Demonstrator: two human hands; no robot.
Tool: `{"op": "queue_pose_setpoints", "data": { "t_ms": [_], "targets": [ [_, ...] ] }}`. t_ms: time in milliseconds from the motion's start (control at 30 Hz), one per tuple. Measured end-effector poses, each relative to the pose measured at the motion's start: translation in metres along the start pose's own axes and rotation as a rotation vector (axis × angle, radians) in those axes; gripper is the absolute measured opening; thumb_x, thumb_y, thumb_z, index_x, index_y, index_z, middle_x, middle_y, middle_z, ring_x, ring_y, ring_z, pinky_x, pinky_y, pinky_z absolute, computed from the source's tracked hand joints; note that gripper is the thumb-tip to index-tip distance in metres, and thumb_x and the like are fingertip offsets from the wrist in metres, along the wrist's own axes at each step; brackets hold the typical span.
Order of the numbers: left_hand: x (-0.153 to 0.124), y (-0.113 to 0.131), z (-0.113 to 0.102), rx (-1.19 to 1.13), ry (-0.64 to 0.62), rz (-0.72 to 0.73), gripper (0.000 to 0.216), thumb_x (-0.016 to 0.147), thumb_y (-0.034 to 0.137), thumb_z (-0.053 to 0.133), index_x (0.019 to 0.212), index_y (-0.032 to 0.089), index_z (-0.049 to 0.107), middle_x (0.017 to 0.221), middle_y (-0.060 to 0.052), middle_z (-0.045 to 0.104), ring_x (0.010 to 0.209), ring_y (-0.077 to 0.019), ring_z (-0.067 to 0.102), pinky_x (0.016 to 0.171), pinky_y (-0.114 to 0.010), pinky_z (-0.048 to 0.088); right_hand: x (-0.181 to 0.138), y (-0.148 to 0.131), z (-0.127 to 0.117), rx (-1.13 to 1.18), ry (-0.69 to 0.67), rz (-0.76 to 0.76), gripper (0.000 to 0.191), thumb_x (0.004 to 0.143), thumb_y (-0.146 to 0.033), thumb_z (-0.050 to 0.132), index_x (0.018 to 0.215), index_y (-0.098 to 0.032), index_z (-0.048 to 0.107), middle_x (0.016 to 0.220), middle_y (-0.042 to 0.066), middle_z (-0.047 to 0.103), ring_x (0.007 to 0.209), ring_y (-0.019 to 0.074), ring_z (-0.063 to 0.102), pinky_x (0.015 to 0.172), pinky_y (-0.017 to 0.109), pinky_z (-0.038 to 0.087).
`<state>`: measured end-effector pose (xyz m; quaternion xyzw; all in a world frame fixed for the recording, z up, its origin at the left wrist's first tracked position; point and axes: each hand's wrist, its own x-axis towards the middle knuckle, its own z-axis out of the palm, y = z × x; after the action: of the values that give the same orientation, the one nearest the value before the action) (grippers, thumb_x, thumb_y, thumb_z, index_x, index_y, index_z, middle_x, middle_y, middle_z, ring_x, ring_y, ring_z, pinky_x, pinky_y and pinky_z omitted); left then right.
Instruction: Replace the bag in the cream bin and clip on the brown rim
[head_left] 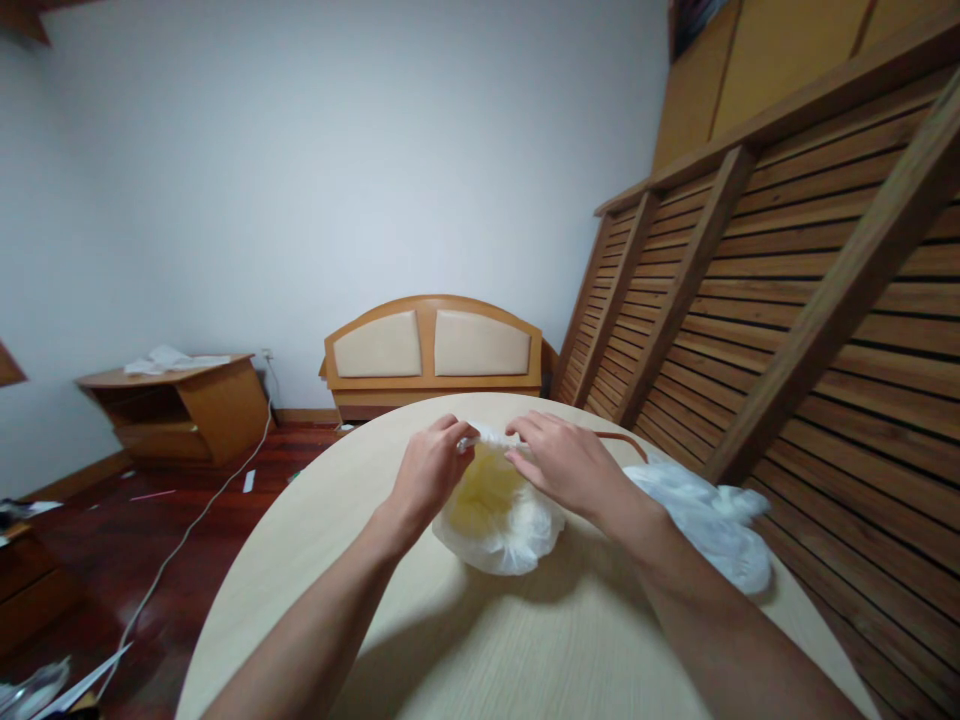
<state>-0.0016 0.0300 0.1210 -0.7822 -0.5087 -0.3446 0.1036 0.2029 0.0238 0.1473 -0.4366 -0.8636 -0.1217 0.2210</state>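
Observation:
On the round table (450, 650) stands a small round container lined with a translucent white plastic bag (517, 545). Yellow shows through the bag inside; the container's outer wall is covered by the folded-over plastic. My left hand (435, 462) is closed, pinching the bag's gathered edge at the far left of the rim. At the far right of the rim, my right hand (566, 462) has the edge between thumb and fingers. Beyond my right forearm lies a second, bunched white plastic bag (709, 520), its contents hard to make out.
A thin brown curved piece (626, 437) shows behind my right hand. A slatted wooden frame (750, 300) leans along the right side. Beyond the table is a padded headboard (435, 345). A low cabinet (217, 415) and a white cable (184, 540) are at left.

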Motion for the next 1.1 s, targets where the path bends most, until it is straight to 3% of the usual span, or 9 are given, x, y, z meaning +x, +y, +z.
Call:
{"op": "queue_pose_setpoints", "data": {
  "t_ms": [133, 300, 467, 567, 700, 833, 967, 1100],
  "targets": [
    [-0.001, 0.007, 0.001, -0.003, -0.027, 0.044, 0.021, 0.082, 0.005, 0.065, 0.095, 0.020, 0.072, 0.091, -0.004, 0.070, 0.078, -0.0166, 0.067, 0.069, -0.024, 0.048, 0.000, 0.000, 0.007, 0.044, -0.008, -0.031, 0.024, 0.095, -0.029, 0.057, 0.115, -0.019, 0.066, 0.111, 0.009, 0.070, 0.105, 0.0230, 0.064, 0.087, 0.032, 0.046],
    [-0.002, 0.010, 0.006, 0.009, -0.033, 0.098, 0.024, 0.084, 0.006, 0.066, 0.100, 0.023, 0.071, 0.100, -0.003, 0.072, 0.089, -0.0189, 0.069, 0.076, -0.027, 0.052, 0.001, -0.002, 0.011, 0.007, -0.074, -0.010, 0.018, 0.097, -0.024, 0.052, 0.103, -0.020, 0.069, 0.102, 0.007, 0.072, 0.094, 0.0212, 0.067, 0.077, 0.028, 0.044],
    [-0.002, 0.007, 0.008, 0.015, 0.157, 0.179, 0.034, 0.089, 0.022, 0.067, 0.122, 0.023, 0.062, 0.125, -0.008, 0.065, 0.108, -0.0236, 0.062, 0.090, -0.036, 0.053, 0.004, 0.006, 0.012, 0.003, -0.006, 0.097, 0.019, 0.096, -0.022, 0.051, 0.097, -0.019, 0.069, 0.100, 0.007, 0.073, 0.091, 0.0207, 0.067, 0.076, 0.027, 0.042],
    [-0.002, 0.012, 0.003, -0.004, 0.238, 0.292, 0.025, 0.092, 0.026, 0.063, 0.117, 0.024, 0.064, 0.125, -0.009, 0.064, 0.110, -0.0238, 0.059, 0.096, -0.041, 0.050, 0.006, 0.018, 0.012, 0.022, 0.070, 0.232, 0.020, 0.095, -0.025, 0.051, 0.092, -0.019, 0.071, 0.096, 0.007, 0.075, 0.090, 0.0209, 0.067, 0.075, 0.027, 0.041],
    [-0.005, 0.024, 0.000, -0.039, 0.049, 0.477, 0.025, 0.093, 0.041, 0.062, 0.107, 0.022, 0.069, 0.106, -0.008, 0.071, 0.100, -0.0233, 0.063, 0.092, -0.040, 0.047, 0.006, 0.032, 0.010, 0.034, 0.163, 0.382, 0.023, 0.092, -0.027, 0.051, 0.091, -0.020, 0.073, 0.090, 0.008, 0.077, 0.082, 0.0207, 0.069, 0.068, 0.027, 0.040],
    [-0.009, 0.028, 0.008, -0.012, -0.104, 0.517, 0.025, 0.093, 0.044, 0.061, 0.106, 0.024, 0.070, 0.097, -0.005, 0.073, 0.093, -0.0206, 0.065, 0.090, -0.037, 0.044, 0.005, 0.039, 0.004, 0.051, 0.204, 0.519, 0.023, 0.089, -0.029, 0.054, 0.091, -0.021, 0.075, 0.084, 0.008, 0.078, 0.080, 0.0224, 0.070, 0.063, 0.028, 0.038],
    [-0.007, 0.025, 0.011, 0.065, -0.107, 0.541, 0.012, 0.095, 0.031, 0.060, 0.098, 0.024, 0.070, 0.092, -0.002, 0.072, 0.092, -0.0182, 0.064, 0.096, -0.037, 0.042, 0.005, 0.043, 0.001, 0.105, 0.249, 0.564, 0.021, 0.087, -0.030, 0.058, 0.092, -0.020, 0.076, 0.080, 0.007, 0.077, 0.078, 0.0232, 0.071, 0.062, 0.028, 0.039],
    [-0.005, 0.021, 0.011, 0.156, -0.048, 0.561, 0.013, 0.097, 0.023, 0.056, 0.100, 0.022, 0.069, 0.094, -0.004, 0.071, 0.097, -0.0195, 0.062, 0.099, -0.039, 0.043, 0.004, 0.048, 0.003, 0.166, 0.316, 0.554, 0.021, 0.085, -0.030, 0.058, 0.088, -0.019, 0.075, 0.075, 0.007, 0.076, 0.072, 0.0217, 0.070, 0.061, 0.027, 0.040]
  ]
}}
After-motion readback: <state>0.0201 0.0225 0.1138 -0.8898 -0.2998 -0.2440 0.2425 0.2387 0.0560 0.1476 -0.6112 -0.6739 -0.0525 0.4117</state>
